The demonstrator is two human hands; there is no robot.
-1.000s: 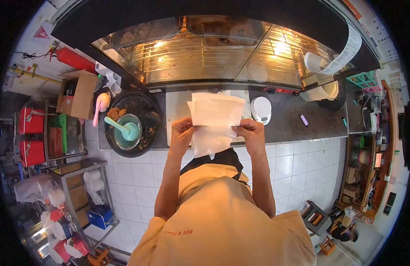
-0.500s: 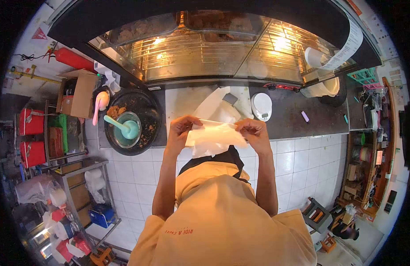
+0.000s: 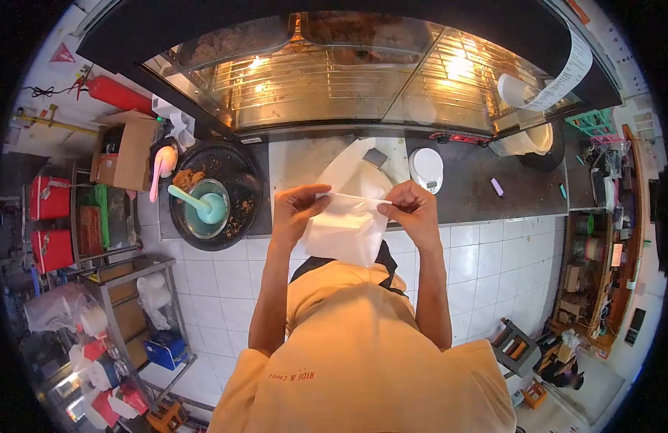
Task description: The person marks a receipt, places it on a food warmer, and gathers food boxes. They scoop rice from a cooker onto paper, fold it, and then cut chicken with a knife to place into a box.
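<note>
A thin white bag hangs between my two hands in front of my body, its upper edge pulled nearly straight. My left hand pinches the bag's upper left corner between thumb and fingers. At the upper right corner, my right hand grips it the same way. Beyond the hands, white paper and a crumpled pale wrapping lie on a light board on the counter. Close behind my right hand stands a white kitchen scale.
A round black tray at left holds fried crumbs and a metal bowl with a mint-green scoop. A lit glass warming cabinet spans the back. A purple object lies on the dark counter at right; shelves stand at lower left.
The bag's lower part has dropped open and hangs flatter and longer. My right hand has shifted slightly inward and up, bringing the two hands a little closer.
</note>
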